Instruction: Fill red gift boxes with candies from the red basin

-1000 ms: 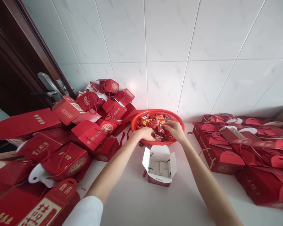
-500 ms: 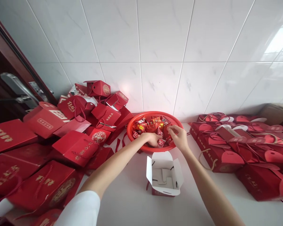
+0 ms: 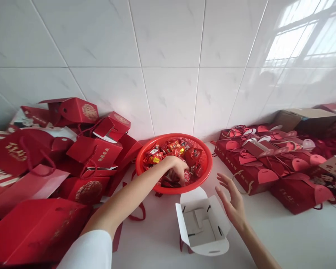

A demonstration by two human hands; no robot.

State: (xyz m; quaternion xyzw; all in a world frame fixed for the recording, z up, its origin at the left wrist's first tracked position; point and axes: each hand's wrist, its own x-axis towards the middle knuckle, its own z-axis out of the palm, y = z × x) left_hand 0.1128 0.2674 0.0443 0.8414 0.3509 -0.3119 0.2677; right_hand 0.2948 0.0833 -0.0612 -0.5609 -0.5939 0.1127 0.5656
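In the red plastic basket (image 3: 140, 164), which has a mesh wall, lie several shiny red and gold wrapped candies (image 3: 176, 147). My left hand (image 3: 177, 167) reaches down among them, fingers curled round a red patterned wrapped candy (image 3: 187, 175); the fingertips are partly hidden. In front of the basket stands a small box (image 3: 200, 224), white inside, its flaps spread outward and no candy visible in it. Beside its right flap hovers my right hand (image 3: 233, 200), fingers apart and holding nothing.
Red gift boxes (image 3: 39, 228) with cord handles are heaped on the left. More closed red boxes (image 3: 249, 175) stand in rows on the right, with a brown carton (image 3: 305, 117) behind. A white tiled wall (image 3: 170, 97) rises at the back; a red ribbon (image 3: 138, 215) lies near the basket.
My right hand has left the basket and moved down and right to beside the white box, its fingers opening. My left hand stays in the basket. The whole view has turned to the right.
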